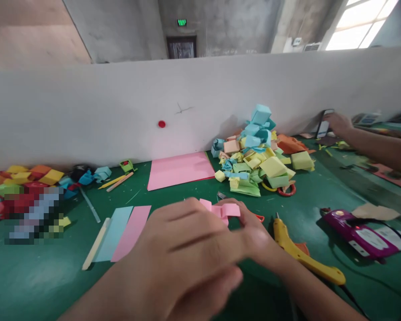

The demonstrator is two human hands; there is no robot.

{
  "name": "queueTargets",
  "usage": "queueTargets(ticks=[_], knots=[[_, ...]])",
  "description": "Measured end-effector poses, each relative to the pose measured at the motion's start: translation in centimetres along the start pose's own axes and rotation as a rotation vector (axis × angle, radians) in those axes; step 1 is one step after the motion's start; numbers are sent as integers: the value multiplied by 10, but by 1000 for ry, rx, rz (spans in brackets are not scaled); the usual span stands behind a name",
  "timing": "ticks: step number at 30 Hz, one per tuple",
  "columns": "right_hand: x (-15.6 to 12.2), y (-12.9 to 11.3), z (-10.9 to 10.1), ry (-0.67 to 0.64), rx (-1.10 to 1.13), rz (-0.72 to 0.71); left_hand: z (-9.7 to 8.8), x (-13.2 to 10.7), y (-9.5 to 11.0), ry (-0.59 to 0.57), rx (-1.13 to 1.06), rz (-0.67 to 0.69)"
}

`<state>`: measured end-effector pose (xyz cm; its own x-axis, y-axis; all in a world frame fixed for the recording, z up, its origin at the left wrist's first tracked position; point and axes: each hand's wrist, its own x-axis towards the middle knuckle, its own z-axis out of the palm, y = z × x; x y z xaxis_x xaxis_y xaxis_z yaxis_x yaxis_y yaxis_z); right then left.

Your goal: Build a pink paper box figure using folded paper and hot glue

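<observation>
Your left hand [187, 249], nearest the lens, screens the grip; whether either hand is clamped cannot be told; just past its knuckles, folded pink paper [230, 210] meets your right hand [253, 221]. You appear to be shaping it; the next move likely calls for a steady pinch.

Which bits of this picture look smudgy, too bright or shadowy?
Head view, front: the left hand looks soft and smudgy; head view, upper right: the window glares white; head view, middle: a soft shadow falls on the white partition behind the paper pile; head view, left: pixel squares hide things.
</observation>
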<state>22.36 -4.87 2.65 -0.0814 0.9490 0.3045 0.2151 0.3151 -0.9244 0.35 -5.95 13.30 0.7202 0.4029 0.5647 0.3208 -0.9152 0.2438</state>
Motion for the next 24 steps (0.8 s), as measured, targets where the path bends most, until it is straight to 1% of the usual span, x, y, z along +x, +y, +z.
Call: queueTargets(ticks=[1,3,5,8,11,14,17,24], knots=[[-1,1,1,-6,36,13,1,6,-8,-8,34,65],[-3,6,3,-13,102,39,5,12,-25,-14,138,30],[-5,13,5,-38,154,82,13,12,-40,-92,189,-39],[-6,22,8,-58,226,146,22,8,-52,-185,131,-93],[-6,27,10,-54,284,183,29,7,-55,-210,29,-123],[-6,26,10,-48,311,220,31,9,-58,-218,-35,-147],[-6,23,11,-36,340,252,31,10,-60,-229,-77,-149],[-5,17,11,-72,397,269,30,11,-61,-230,-144,-129]])
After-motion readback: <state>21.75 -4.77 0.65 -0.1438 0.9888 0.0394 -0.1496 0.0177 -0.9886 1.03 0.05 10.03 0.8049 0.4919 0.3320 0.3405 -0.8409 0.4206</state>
